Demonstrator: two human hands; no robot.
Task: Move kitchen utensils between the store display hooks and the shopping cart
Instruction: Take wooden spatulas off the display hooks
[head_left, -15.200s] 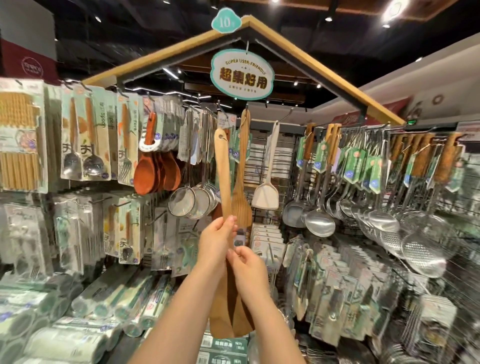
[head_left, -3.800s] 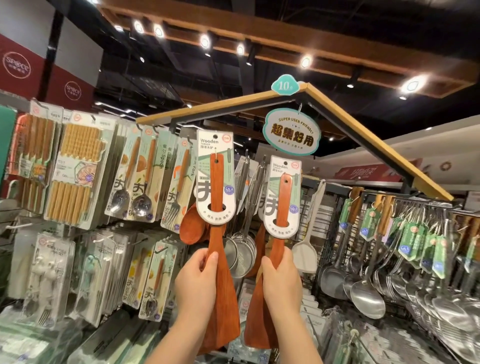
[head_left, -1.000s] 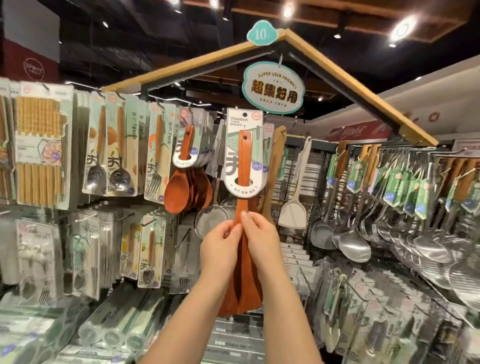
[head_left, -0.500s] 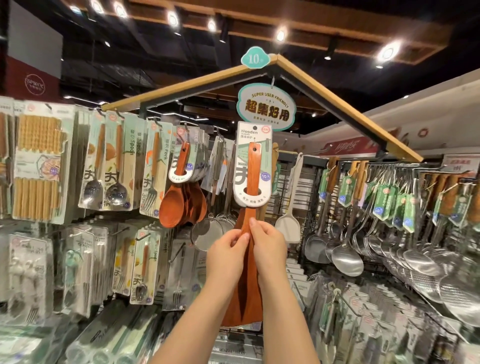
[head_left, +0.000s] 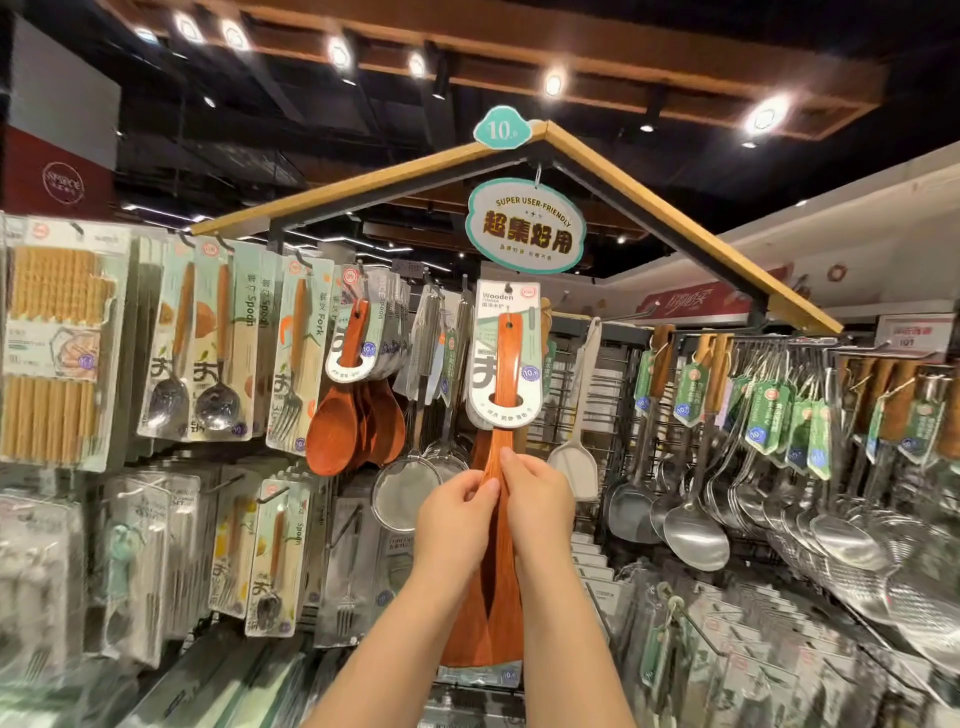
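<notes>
Directly below the oval teal-rimmed hanging sign (head_left: 525, 228), we hold the reddish-brown wooden turner (head_left: 506, 364) upright in its white-and-green card. Our left grip (head_left: 457, 519) and right grip (head_left: 540, 512) close side by side around its neck, fingers curled.

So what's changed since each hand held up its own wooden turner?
The two wooden turners came together into one stack. The left hand and right hand now both pinch its neck, holding it up at the hooks. Hanging wooden spoons and steel ladles stayed put.
</notes>
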